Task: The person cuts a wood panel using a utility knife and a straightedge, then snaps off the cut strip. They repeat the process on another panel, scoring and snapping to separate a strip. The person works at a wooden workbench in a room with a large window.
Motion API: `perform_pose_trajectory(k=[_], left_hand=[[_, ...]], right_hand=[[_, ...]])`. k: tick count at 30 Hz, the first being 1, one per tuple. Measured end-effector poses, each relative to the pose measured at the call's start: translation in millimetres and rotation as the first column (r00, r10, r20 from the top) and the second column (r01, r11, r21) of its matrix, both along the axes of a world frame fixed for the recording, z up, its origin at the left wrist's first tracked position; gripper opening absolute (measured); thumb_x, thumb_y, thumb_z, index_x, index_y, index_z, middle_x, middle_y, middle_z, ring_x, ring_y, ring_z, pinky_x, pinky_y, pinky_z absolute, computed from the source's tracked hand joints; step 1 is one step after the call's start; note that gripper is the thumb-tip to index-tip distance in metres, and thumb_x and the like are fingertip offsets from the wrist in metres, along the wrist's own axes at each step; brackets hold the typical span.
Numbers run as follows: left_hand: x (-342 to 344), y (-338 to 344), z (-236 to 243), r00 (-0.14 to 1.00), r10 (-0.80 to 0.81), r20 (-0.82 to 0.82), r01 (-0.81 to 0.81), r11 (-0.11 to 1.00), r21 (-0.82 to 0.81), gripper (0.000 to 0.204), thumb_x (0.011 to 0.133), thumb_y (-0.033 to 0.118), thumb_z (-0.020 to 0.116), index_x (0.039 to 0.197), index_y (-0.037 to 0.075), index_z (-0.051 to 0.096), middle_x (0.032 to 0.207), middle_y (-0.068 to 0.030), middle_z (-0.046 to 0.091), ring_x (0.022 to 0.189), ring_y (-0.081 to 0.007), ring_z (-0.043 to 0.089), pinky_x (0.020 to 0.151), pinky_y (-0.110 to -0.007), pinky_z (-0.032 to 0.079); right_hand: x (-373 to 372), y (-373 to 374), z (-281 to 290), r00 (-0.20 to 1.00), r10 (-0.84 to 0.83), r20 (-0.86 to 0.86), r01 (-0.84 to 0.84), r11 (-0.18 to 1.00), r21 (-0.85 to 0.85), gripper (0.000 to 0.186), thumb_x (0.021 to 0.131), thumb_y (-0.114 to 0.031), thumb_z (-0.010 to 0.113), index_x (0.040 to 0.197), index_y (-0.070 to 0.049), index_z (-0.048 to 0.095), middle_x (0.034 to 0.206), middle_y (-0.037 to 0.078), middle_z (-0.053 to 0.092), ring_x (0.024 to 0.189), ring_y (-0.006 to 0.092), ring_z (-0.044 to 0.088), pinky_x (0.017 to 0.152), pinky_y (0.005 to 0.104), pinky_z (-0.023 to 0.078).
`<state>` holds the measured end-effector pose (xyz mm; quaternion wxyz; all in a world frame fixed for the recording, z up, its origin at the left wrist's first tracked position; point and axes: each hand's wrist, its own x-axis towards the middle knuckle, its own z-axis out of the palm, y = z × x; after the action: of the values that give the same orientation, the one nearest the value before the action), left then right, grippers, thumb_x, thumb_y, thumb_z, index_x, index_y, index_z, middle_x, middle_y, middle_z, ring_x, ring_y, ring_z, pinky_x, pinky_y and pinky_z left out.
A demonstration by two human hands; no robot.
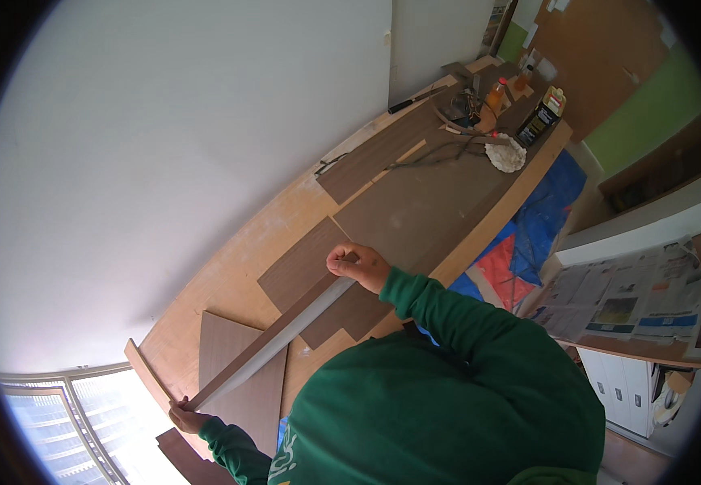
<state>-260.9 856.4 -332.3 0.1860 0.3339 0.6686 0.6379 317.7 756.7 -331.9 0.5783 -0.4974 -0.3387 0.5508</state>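
A long narrow strip (253, 347), brown along one face and pale grey along the other, runs diagonally between my hands over brown laminate sheets (399, 222). My left hand (186, 416) grips its lower end near the left end of the wooden worktop (164, 343). My right hand (357, 264) has its fingers curled closed on the upper end. A separate brown board (219, 343) lies beneath the strip's lower part.
At the worktop's far end are cables and tools (463, 107), bottles (494, 97), a black can (538, 121) and a white bowl (505, 155). A wall (164, 145) runs alongside. Blue sheeting (544, 226) covers floor at right, beside a newspaper-covered shelf (625, 295).
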Motion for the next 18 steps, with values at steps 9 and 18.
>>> perform_pose_trajectory(k=[9, 18], left_hand=[[154.7, -20.6, 81.8, 0.448, -0.233, -0.863, 0.455, 0.891, -0.004, 0.015, 0.101, 0.009, 0.059, 0.111, 0.0, 0.066, 0.116, -0.016, 0.07, 0.126, -0.036, 0.061, 0.112, -0.055, 0.042], [367.6, -37.8, 86.0, -0.057, -0.706, -0.706, 0.765, 0.423, -0.486, 0.037, 0.097, 0.038, 0.068, 0.112, 0.005, 0.063, 0.116, -0.0154, 0.071, 0.108, -0.0372, 0.068, 0.094, -0.046, 0.052]], right_hand=[[-3.2, 8.5, -20.8, 0.989, -0.086, 0.116, 0.08, 0.995, 0.057, 0.032, 0.103, -0.032, 0.062, 0.087, -0.005, 0.065, 0.087, 0.002, 0.066, 0.087, 0.0087, 0.059, 0.083, 0.0276, 0.051], [-6.3, 10.9, -15.3, 0.98, -0.147, 0.132, 0.139, 0.988, 0.062, 0.041, 0.104, -0.042, 0.06, 0.093, -0.003, 0.066, 0.09, 0.001, 0.064, 0.088, 0.0113, 0.057, 0.083, 0.0299, 0.048]])
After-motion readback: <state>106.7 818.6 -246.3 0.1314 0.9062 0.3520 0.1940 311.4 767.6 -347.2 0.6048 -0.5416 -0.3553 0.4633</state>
